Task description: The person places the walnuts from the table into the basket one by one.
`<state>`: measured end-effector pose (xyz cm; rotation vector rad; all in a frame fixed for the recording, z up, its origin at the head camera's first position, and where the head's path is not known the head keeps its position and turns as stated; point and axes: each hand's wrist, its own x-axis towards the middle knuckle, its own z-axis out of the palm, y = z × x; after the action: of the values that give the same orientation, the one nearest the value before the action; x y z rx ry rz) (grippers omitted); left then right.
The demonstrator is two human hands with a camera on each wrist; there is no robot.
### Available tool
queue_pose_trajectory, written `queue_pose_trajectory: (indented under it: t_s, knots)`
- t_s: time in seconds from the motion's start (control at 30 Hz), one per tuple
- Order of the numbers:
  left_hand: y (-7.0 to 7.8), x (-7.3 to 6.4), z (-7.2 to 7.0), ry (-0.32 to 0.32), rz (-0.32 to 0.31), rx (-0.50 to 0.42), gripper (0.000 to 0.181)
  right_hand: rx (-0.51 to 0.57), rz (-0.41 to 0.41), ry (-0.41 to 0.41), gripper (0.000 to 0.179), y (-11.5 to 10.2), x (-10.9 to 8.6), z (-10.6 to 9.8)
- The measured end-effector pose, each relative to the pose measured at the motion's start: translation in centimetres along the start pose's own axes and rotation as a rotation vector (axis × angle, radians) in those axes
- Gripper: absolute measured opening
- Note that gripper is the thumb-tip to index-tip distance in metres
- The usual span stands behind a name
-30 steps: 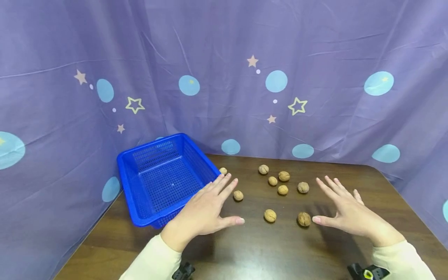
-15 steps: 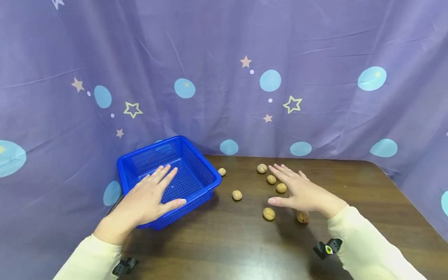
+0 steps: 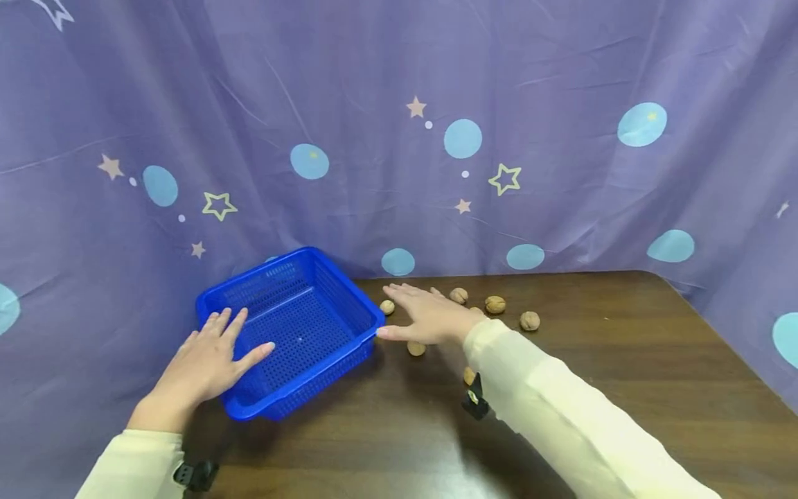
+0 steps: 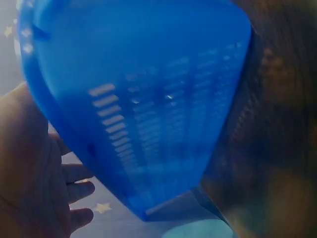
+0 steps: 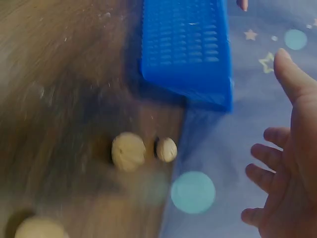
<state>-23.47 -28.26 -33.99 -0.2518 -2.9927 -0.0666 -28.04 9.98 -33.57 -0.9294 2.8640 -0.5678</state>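
Observation:
A blue plastic basket (image 3: 337,360) with perforated walls stands at the left of the table, and no walnut shows inside it. Above its left rim my left hand (image 3: 202,360) hovers with fingers spread, holding nothing. My right hand (image 3: 433,315) is stretched out over the table by the basket's right corner, fingers straight and thumb apart. Close to it lie a walnut (image 3: 387,307) and another walnut (image 3: 416,348). Beyond the wrist are more walnuts (image 3: 495,305), some partly hidden by the hand and sleeve. In the right wrist view a walnut (image 5: 128,151) lies below the palm.
The brown wooden table (image 3: 654,374) reaches back to a purple curtain (image 3: 536,90) printed with stars and blue ovals. A lone walnut (image 3: 530,321) lies to the right of the group. Cream sleeves and wrist cameras are on both arms.
My left hand has moved left, over the basket's left side. My right hand has swept left across the walnuts toward the basket. The head view has shifted slightly; basket and walnuts look unmoved.

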Motion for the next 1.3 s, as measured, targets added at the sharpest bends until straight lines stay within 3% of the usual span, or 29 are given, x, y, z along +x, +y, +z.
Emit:
queue_pose_trajectory:
  t_s: [0.17, 0.3, 0.43, 0.63, 0.8, 0.97, 1.07, 1.3]
  knots:
    - [-1.0, 0.1, 0.6, -0.023, -0.057, -0.006, 0.102, -0.053, -0.02, 0.002, 0.095, -1.3, 2.8, 1.8]
    - [-1.3, 0.1, 1.3, -0.045, -0.102, -0.022, 0.103, -0.075, -0.001, -0.014, 0.095, -1.3, 3.9, 2.9]
    - [-1.3, 0.1, 1.8, -0.083, -0.158, -0.048, 0.111, -0.071, 0.017, -0.041, 0.094, -1.2, 4.3, 3.6]
    - [-1.0, 0.5, 2.0, -0.126, -0.199, -0.116, 0.119, -0.183, 0.04, -0.015, 0.094, -0.9, 4.2, 3.9]
    - [-1.7, 0.2, 1.9, -0.145, -0.224, -0.134, 0.121, -0.245, 0.013, 0.014, 0.095, -1.5, 3.9, 4.2]
    - [-1.9, 0.5, 1.8, -0.107, -0.224, -0.136, 0.118, -0.31, -0.022, 0.061, 0.095, -2.0, 2.6, 4.2]
    - [-1.7, 0.8, 1.9, -0.122, -0.206, -0.137, 0.117, -0.34, -0.04, 0.079, 0.095, -1.9, 1.1, 4.4]
    - [-0.7, 1.9, 2.5, -0.122, -0.108, -0.136, 0.111, -0.363, -0.097, 0.144, 0.093, -1.9, -3.1, 5.3]
